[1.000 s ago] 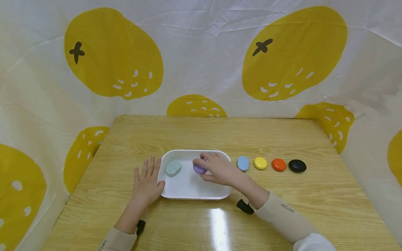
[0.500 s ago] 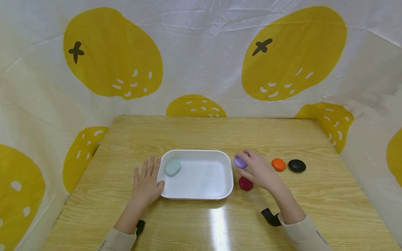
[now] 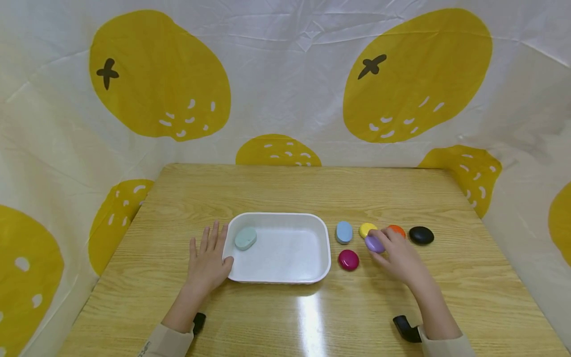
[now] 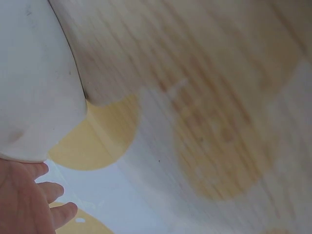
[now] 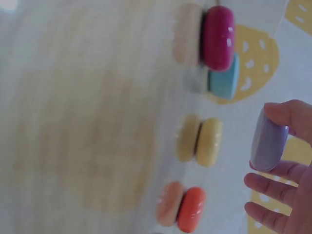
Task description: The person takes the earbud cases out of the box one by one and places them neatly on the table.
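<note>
My right hand (image 3: pixel 402 258) pinches a purple, smooth, pebble-shaped block (image 5: pixel 269 141) between thumb and fingers, raised off the table in the right wrist view. Just beyond it in the head view lie a yellow block (image 3: pixel 367 229) and an orange one (image 3: pixel 396 230), partly covered by the fingers. My left hand (image 3: pixel 208 263) lies with straight, spread fingers along the left side of a white tray (image 3: pixel 285 277), thumb at its rim. Inside the tray, toward the left, is a pale green oval block (image 3: pixel 246 238). The left wrist view shows the tray's underside edge and my left fingertips (image 4: pixel 63 214).
Right of the tray, a light blue oval block (image 3: pixel 344 232) sits behind a crimson round one (image 3: pixel 348 260). A black oval block (image 3: pixel 421 235) ends the row at the right. The wooden table (image 3: pixel 285 191) is backed by a white curtain (image 3: pixel 285 74) with yellow fruit shapes.
My right hand has carried the purple block out of the tray and rightward, past the blue block, to the front of the yellow one. The left hand stays at the tray's side.
</note>
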A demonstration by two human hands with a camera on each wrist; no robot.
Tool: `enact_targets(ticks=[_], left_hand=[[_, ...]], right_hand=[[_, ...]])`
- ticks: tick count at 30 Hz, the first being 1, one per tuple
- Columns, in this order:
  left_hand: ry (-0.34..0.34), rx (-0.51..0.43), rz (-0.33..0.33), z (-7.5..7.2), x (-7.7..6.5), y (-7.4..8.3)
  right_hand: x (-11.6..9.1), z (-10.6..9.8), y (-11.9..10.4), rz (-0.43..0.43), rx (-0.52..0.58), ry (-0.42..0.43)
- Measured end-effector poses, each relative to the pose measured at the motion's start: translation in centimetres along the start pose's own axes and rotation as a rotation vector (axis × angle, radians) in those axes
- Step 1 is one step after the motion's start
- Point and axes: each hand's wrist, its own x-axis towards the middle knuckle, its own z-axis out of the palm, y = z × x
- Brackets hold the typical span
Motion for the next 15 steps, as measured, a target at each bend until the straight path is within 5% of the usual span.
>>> enact_targets(ticks=[15], left_hand=[[-0.012,-0.005,0.000,0.0,0.0,0.0]], right_hand=[[-1.4,2.0,0.8,0.042,0.008,-0.147]])
